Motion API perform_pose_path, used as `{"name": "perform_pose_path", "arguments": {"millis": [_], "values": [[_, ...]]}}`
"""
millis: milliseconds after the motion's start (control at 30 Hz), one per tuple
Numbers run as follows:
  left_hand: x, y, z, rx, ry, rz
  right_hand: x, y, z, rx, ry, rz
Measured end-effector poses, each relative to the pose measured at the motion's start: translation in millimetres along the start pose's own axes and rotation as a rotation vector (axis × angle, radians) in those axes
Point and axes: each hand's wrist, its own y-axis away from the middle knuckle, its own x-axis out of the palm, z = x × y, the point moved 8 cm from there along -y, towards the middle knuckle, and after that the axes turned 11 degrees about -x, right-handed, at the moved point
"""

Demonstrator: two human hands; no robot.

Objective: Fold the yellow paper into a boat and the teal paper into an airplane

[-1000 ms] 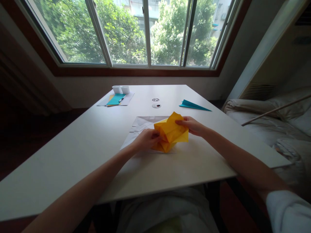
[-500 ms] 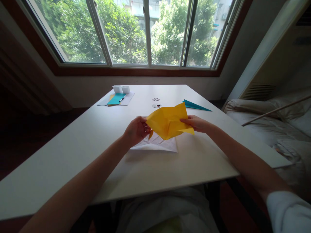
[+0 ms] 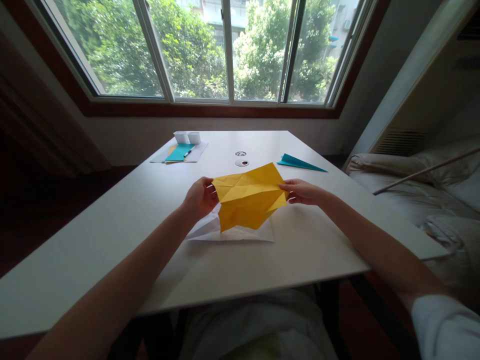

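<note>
Roomy white tabletop (image 3: 101, 237), yellow paper (image 3: 249, 200), edges in left grip (image 3: 200, 198) and right grip (image 3: 302, 192)

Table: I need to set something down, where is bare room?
Bare table: between the left hand and left edge; between the right hand and right edge. Crowded: the middle, with yellow paper over white paper; far left corner, with papers, pen and white boxes.

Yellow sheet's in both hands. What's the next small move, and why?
Probably ease the left hand and right hand slightly apart: the yellow sheet they grip by opposite sides is creased and bent, so gentle tension may flatten it.
</note>
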Motion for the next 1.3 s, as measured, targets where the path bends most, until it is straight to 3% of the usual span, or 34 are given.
{"name": "perform_pose_path", "arguments": {"millis": [167,333,467,567,767,900,967,1067,1233,1300], "values": [[-11.7,-3.0,1.0,0.059,-0.072,-0.143,-0.4,0.3,-2.5,0.022,0.002,-0.012],[-1.2,1.5,-0.2,0.149,-0.171,-0.086,-5.8,-0.4,-0.9,-0.001,0.008,-0.118],[0.5,-0.6,8.8,0.100,-0.318,-0.084,-10.5,-2.6,-1.5,-0.024,0.002,-0.167],[5.7,0.3,11.5,0.139,-0.473,-0.007,-13.9,-3.4,-3.7,-0.020,0.022,-0.194],[12.4,12.4,-4.1,0.425,-0.605,0.040,-5.2,-2.2,7.8,-0.169,-0.005,-0.114],[12.1,12.5,-13.4,0.440,-0.631,-0.010,3.1,-1.8,15.8,-0.257,0.027,-0.004],[8.9,11.0,-17.7,0.427,-0.715,-0.062,5.9,-1.8,18.0,-0.278,0.116,0.027],[3.0,10.3,-22.3,0.461,-1.031,-0.176,11.7,-1.2,20.5,-0.305,0.392,0.055],[12.7,22.6,-16.8,0.719,-1.603,-0.296,28.0,1.5,18.0,-0.292,0.966,0.120],[23.5,27.9,-6.9,0.807,-1.763,-0.259,32.4,3.3,15.3,-0.272,1.109,0.133]]}}
